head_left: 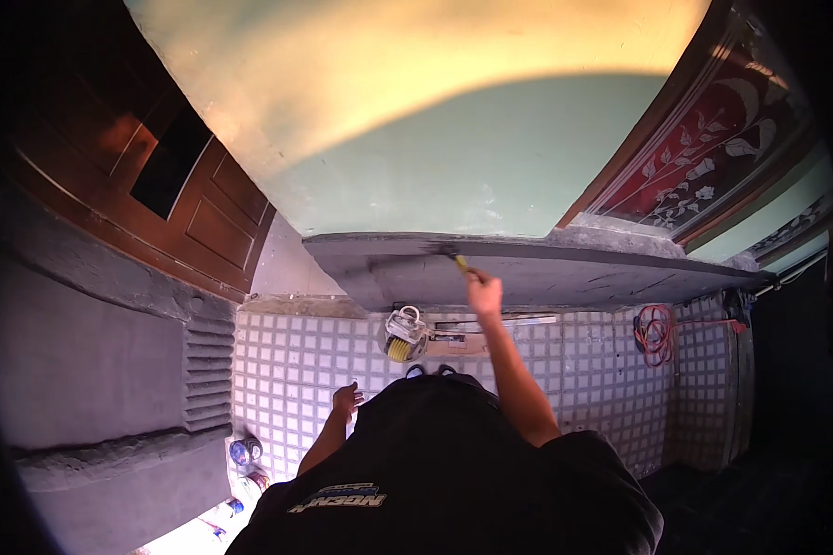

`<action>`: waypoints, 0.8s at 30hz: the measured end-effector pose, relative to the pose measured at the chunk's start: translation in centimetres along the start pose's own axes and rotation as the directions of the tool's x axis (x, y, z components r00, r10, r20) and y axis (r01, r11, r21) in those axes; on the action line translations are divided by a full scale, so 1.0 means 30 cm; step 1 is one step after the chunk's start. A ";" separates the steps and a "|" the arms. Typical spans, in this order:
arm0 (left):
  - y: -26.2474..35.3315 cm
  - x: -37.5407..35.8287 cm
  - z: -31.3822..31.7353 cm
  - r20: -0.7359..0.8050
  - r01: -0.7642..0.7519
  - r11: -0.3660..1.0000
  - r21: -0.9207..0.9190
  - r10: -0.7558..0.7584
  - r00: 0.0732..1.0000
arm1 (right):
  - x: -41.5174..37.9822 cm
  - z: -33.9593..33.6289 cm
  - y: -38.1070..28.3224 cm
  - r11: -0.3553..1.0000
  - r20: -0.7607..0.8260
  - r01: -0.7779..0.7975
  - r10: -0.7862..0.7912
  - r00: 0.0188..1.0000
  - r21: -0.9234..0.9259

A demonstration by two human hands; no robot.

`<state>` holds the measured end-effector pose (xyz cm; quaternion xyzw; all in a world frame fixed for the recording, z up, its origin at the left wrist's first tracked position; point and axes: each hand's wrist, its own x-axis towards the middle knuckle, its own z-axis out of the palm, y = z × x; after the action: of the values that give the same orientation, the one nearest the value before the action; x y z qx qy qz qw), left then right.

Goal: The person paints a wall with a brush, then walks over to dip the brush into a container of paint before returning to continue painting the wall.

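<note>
My right hand [484, 291] is closed round the yellowish handle of a brush [460, 262]. The brush's dark head touches the upper part of the grey lower wall [546, 273], just under the pale green wall [435, 166]. Darker streaks lie on the grey surface around and left of the brush. My left hand [347, 398] hangs low over the tiled floor, fingers apart, holding nothing. Below the grey wall, a white container [405, 324] with a yellow ribbed part stands on the floor near my feet.
A coiled orange-red cable [653, 335] lies on the tiled floor [583, 370] at the right. Long thin strips [518, 321] lie along the wall's foot. A brown door [217, 217] is at the left, above a grey ledge. Cans [245, 451] stand at lower left.
</note>
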<state>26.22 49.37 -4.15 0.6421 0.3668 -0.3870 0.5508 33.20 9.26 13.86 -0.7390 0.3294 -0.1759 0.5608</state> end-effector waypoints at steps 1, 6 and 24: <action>0.005 -0.004 -0.006 0.005 0.002 1.000 0.006 -0.002 1.000 | 0.022 -0.070 0.015 0.999 -0.069 0.024 -0.027 0.997 -0.040; -0.094 0.096 -0.105 -0.007 0.033 0.999 0.037 -0.033 0.999 | 0.145 -0.378 0.215 0.993 -0.420 -0.121 0.109 0.901 -0.002; 0.074 0.051 -0.020 0.064 -0.025 0.992 0.124 0.017 0.998 | -0.040 0.013 -0.044 0.994 0.080 0.098 -0.094 0.992 -0.043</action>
<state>28.94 49.76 -4.54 0.6667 0.3178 -0.4231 0.5248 32.95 10.57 15.10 -0.7731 0.2752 -0.1659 0.5468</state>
